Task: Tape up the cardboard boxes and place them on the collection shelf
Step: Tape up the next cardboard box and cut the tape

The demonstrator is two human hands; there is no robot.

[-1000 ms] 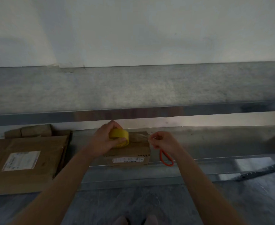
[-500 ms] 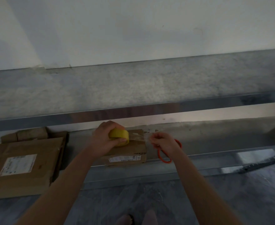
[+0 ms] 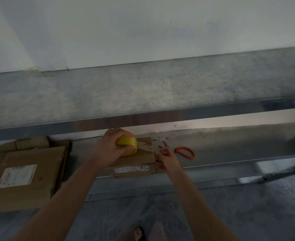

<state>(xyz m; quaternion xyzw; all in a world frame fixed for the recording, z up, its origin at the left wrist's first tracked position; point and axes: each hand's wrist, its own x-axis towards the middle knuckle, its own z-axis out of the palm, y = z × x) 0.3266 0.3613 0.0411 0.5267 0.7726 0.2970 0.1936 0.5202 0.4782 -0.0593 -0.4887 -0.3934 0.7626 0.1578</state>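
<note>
Two hands on the box on the lower shelf: my left hand grips the tape roll on top; my right hand meets the tape end at 3 o'clock, pinching or pressing I cannot tell. Scissors it held now lie further toward 3 o'clock, so the cut seems done
</note>
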